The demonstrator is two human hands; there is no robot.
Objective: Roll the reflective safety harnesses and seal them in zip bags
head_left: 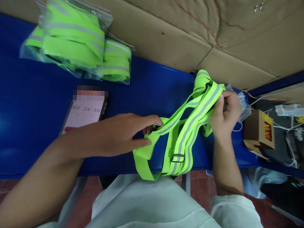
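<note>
Neon-green reflective straps (191, 125) with grey stripes stretch between my two hands over the blue table. My right hand (225, 113) pinches their upper end, fingers closed round the bands. Lower down and to the left, my left hand (131, 135) has its thumb and fingers closed on a strap piece, the thumb at a loose green end. A black slide buckle (177, 158) sits on the hanging loops, which droop to the table's front edge. Beyond the straps, against the cardboard, lies a rolled green strap (202, 79). Crumpled clear plastic (243, 105) shows behind my right hand.
Clear bags of rolled green straps (74, 41) lie at the back left. A phone (86, 111) showing a timer rests beside my left forearm. To the right are a small cardboard box (258, 131) and white cables. Cardboard (157, 34) lines the back of the blue table (22, 106).
</note>
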